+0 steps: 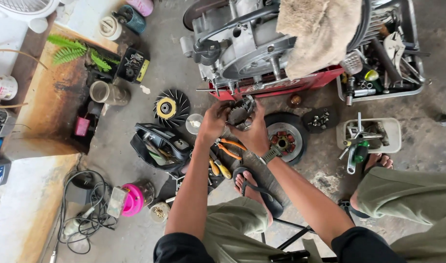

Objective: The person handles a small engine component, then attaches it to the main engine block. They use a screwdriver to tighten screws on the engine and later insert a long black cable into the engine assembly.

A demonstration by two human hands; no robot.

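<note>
Now | left hand (pixel 214 122), right hand (pixel 256 134): both grips grasping dark, lumpy metal part (pixel 240 114) | gritty concrete floor (pixel 135 214)

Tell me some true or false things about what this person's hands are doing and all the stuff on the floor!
1. Both hands hold one dark metal part between them. True: the left hand and the right hand grip it together.
2. The right wrist is bare. False: it wears a watch.
3. Orange-handled pliers lie on the floor below the hands. True.
4. The black fan wheel has a green middle. False: its middle is yellow.
5. The person is barefoot. False: a sandal is on the foot.
</note>
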